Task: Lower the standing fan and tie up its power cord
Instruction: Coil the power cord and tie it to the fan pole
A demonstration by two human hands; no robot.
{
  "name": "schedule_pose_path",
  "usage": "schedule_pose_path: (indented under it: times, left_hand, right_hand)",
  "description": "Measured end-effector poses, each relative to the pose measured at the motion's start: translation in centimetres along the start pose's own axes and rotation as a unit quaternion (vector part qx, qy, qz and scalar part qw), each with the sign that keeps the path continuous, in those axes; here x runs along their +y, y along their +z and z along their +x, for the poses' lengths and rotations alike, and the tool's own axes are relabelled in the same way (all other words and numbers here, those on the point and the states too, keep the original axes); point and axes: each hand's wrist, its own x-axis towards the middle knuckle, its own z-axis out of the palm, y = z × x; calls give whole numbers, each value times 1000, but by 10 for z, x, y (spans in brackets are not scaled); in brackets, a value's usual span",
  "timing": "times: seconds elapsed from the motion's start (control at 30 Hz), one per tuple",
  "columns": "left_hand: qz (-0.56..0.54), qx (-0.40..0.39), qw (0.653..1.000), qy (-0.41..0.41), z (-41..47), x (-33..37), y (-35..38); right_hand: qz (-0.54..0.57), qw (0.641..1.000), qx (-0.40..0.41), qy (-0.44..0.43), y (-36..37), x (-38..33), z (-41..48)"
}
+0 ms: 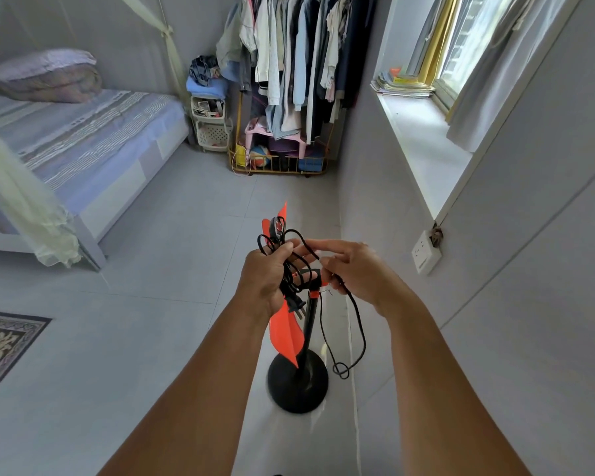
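The standing fan stands below me: round black base (298, 383), black pole (310, 321) and orange blades (285, 333) without a guard. My left hand (267, 274) grips a bundle of coiled black power cord (291, 266), the plug (294, 304) hanging under the palm. My right hand (352, 269) pinches the cord's free run just right of the bundle. From there the cord drops in a long loop (356, 338) to a small twist near the base. The fan's head is mostly hidden behind my hands.
A wall (495, 304) with a white socket (426, 255) runs close on the right, under a window sill (426, 146). A bed (83, 149) is at the left, a clothes rack (289, 80) at the far end, a patterned rug (4, 341) on the tiled floor.
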Motion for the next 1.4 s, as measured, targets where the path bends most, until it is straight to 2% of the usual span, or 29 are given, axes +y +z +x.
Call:
schedule_pose_path:
  times: [0.17, 0.3, 0.5, 0.73, 0.93, 1.03, 1.13, 1.27, 1.4]
  left_hand:
    - [26, -1, 999, -20, 2, 2, -4]
    - [80, 10, 997, -13, 5, 2, -6]
    - [65, 11, 998, -9, 8, 10, -5]
    - [83, 63, 993, 53, 14, 17, -3]
    - [157, 88, 982, 50, 20, 13, -15]
    - [181, 29, 983, 30, 16, 11, -17]
    - [220, -63, 973, 15, 8, 13, -15]
    - [208, -197, 958, -27, 1, 18, -13]
    - [258, -237, 936, -14, 0, 19, -14]
  right_hand:
    - [-17, 998, -56, 31, 6, -2, -1]
    - [-43, 995, -90, 22, 10, 0, 2]
    - [-14, 998, -64, -8, 9, 10, 4]
    - [-133, 986, -83, 55, -4, 24, -10]
    - [-4, 995, -50, 88, -18, 21, -12]
    - [-12, 998, -7, 66, -20, 15, -8]
    - [-55, 997, 48, 39, -17, 10, -3]
    - [-72, 992, 103, 11, -11, 10, 3]
    - [-60, 991, 119, -6, -7, 11, 6]
